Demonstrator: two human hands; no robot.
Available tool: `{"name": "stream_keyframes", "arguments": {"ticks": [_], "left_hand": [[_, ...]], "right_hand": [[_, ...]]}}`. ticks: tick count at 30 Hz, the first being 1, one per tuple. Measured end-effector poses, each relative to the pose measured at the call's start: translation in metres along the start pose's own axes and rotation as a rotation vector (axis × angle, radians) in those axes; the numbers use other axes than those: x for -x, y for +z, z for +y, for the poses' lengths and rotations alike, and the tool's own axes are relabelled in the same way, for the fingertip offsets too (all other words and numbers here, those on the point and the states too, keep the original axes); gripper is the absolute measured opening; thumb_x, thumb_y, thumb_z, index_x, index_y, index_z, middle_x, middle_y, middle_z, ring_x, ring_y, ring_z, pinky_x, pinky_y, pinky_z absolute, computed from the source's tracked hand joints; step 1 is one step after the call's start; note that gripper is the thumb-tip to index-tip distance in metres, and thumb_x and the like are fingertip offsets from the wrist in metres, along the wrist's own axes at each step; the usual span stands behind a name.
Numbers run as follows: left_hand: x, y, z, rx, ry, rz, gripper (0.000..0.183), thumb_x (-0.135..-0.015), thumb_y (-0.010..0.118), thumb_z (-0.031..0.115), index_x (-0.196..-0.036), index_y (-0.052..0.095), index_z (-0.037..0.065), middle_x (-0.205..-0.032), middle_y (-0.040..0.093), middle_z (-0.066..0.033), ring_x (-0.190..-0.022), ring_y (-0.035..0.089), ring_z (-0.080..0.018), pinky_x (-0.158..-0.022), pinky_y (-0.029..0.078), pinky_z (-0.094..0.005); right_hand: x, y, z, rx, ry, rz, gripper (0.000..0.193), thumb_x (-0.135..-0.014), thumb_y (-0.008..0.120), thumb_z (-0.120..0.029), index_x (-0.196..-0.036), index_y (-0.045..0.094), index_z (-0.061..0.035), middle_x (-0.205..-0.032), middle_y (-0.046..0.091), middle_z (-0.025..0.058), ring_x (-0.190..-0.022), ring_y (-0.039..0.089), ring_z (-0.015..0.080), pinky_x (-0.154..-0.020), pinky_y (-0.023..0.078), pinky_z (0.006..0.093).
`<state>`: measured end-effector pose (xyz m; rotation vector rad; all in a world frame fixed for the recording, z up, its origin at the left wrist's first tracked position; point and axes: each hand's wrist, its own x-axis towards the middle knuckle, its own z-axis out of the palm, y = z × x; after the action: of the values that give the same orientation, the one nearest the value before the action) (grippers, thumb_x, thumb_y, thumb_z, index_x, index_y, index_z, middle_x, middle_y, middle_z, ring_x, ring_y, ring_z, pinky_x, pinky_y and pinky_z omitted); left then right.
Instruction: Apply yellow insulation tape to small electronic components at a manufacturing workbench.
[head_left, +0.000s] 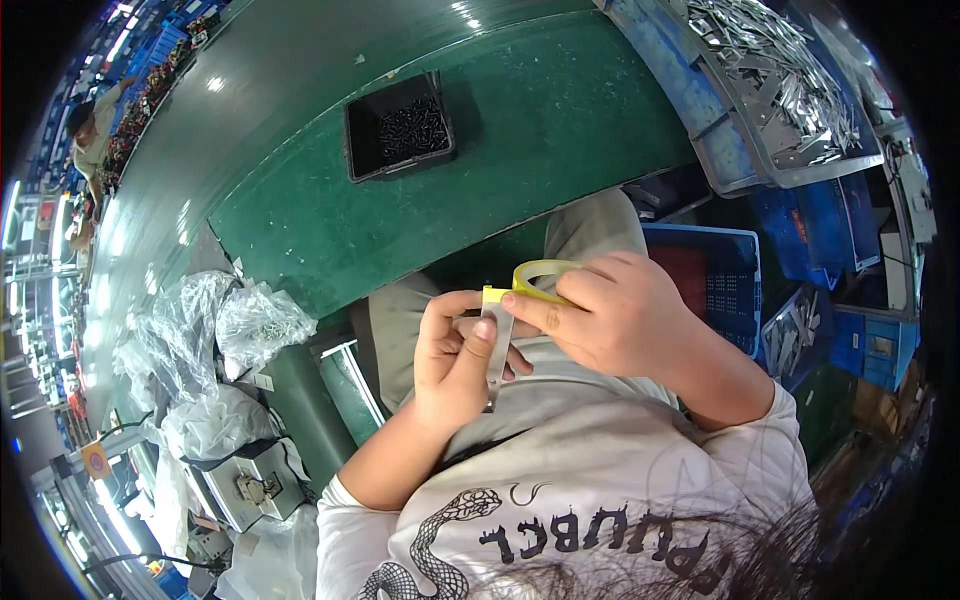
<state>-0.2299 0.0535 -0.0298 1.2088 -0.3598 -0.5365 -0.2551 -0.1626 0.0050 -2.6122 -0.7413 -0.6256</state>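
My left hand (455, 355) is closed round a flat, narrow metal strip (498, 350), which stands roughly upright in front of my shirt. Across the strip's upper end lies a piece of yellow tape (494, 295). A roll of yellow tape (532, 280) is gripped in my right hand (620, 315), close beside the strip's taped end. One fingertip of that hand touches the tape at the strip. The strip's back and part of the roll are hidden by my fingers.
On the green table (540, 130) stands a black bin (400, 130) of small dark parts. A large bin (745, 165) of metal strips is at the far right, above a blue crate (745, 290). Plastic bags (250, 325) lie at the left. A person (92, 135) is far left.
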Motion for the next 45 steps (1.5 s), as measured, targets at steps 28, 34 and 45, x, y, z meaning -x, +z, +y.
{"name": "stream_keyframes", "arguments": {"ticks": [28, 34, 45], "left_hand": [[0.002, 0.005, -0.01, 0.137, 0.179, 0.009, 0.026, -0.107, 0.044, 0.013, -0.129, 0.038, 0.001, -0.097, 0.066, -0.0181, -0.076, 0.068, -0.0191, -0.055, 0.056, -0.0284], [-0.001, 0.007, 0.0, 0.385, 0.006, -0.009, 0.024, -0.106, 0.049, 0.016, -0.127, 0.041, 0.008, -0.079, 0.066, -0.015, -0.051, 0.057, -0.0159, -0.044, 0.048, -0.0261], [-0.006, 0.009, 0.003, 0.56, -0.048, -0.058, 0.053, -0.085, 0.067, -0.014, -0.124, 0.041, 0.011, -0.089, 0.062, -0.0115, -0.049, 0.054, -0.0107, -0.035, 0.04, -0.0227]], "right_hand": [[0.01, 0.001, 0.0, -0.065, -0.089, 0.193, 0.049, -0.069, 0.075, -0.012, -0.117, 0.07, -0.0131, -0.094, 0.069, -0.0001, -0.056, 0.053, 0.0109, -0.05, 0.038, 0.0252], [0.006, 0.003, -0.002, -0.171, -0.065, 0.188, 0.052, -0.067, 0.075, -0.009, -0.119, 0.069, -0.0118, -0.098, 0.069, 0.0014, -0.058, 0.057, 0.012, -0.051, 0.042, 0.0254], [0.009, 0.01, -0.003, -0.282, -0.035, 0.147, 0.052, -0.067, 0.075, -0.007, -0.119, 0.069, -0.0108, -0.094, 0.067, 0.0023, -0.058, 0.059, 0.0155, -0.051, 0.046, 0.0281]]}}
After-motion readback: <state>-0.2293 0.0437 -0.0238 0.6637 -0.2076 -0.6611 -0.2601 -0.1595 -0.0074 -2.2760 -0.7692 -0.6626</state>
